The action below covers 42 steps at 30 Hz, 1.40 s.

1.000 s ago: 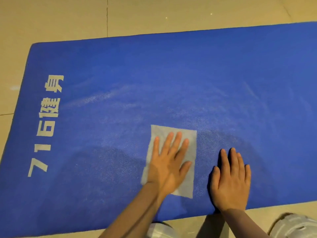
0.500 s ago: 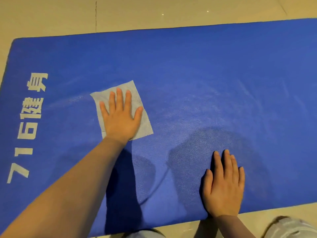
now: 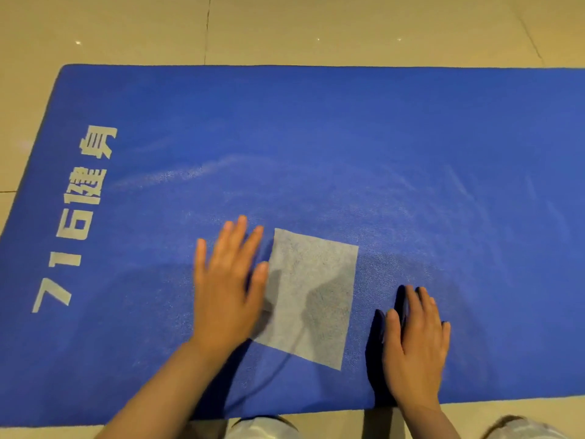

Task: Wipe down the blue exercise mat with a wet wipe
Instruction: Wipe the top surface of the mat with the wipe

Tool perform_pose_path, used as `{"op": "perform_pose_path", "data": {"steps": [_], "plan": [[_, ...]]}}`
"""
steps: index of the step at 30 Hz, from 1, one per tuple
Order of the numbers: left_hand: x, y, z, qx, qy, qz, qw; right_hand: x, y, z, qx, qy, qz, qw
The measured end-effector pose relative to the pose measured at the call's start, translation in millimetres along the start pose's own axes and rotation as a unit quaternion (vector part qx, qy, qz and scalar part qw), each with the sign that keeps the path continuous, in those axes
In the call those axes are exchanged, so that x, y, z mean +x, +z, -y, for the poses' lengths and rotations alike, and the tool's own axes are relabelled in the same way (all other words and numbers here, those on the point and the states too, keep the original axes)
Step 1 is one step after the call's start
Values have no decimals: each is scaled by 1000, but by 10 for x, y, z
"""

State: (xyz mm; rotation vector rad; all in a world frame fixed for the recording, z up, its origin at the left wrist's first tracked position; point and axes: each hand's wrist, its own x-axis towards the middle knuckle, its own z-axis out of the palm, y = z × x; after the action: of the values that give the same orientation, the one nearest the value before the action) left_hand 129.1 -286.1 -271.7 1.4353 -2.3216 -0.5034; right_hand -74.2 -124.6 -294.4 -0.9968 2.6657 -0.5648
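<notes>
left hand (image 3: 226, 286) flat with fingers straight and spread, blurred; thumb side overlapping the left edge of the wet wipe (image 3: 311, 299), whether pressing it or just above it cannot be told. right hand (image 3: 416, 340) flat, fingers straight and close together, resting on the blue exercise mat (image 3: 316, 137) near its near edge, just right of the wipe and apart from it. wipe lying spread flat on the mat between the two hands, slightly skewed. faint pale streaks (image 3: 202, 171) across the mat's middle. white lettering (image 3: 79, 217) along the left end. wide bare mat far and right of the hands; tiled floor (image 3: 285, 26) beyond the far and left edges.
</notes>
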Motion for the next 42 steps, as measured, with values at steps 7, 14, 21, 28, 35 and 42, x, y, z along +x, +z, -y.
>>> {"op": "perform_pose_path", "data": {"steps": [7,14,21,28,35,42], "plan": [[391,-194,947,128,-254,23,958,158,696,1107,-77,-382,98,916],[448,-44,977,148,-282,-14,948,1814,785,1295,-120,-411,67,901],[475,23,1007,170,-279,-56,943,2200,1261,2322,-149,-162,0,976],[515,35,1035,220,-254,-107,936,1868,1509,2811,-88,-548,145,819],[527,84,1053,241,-243,-121,932,3444,1390,3158,-183,-385,146,893],[517,72,1020,224,-258,-102,934,2543,1729,3358,-112,-393,32,912]]}}
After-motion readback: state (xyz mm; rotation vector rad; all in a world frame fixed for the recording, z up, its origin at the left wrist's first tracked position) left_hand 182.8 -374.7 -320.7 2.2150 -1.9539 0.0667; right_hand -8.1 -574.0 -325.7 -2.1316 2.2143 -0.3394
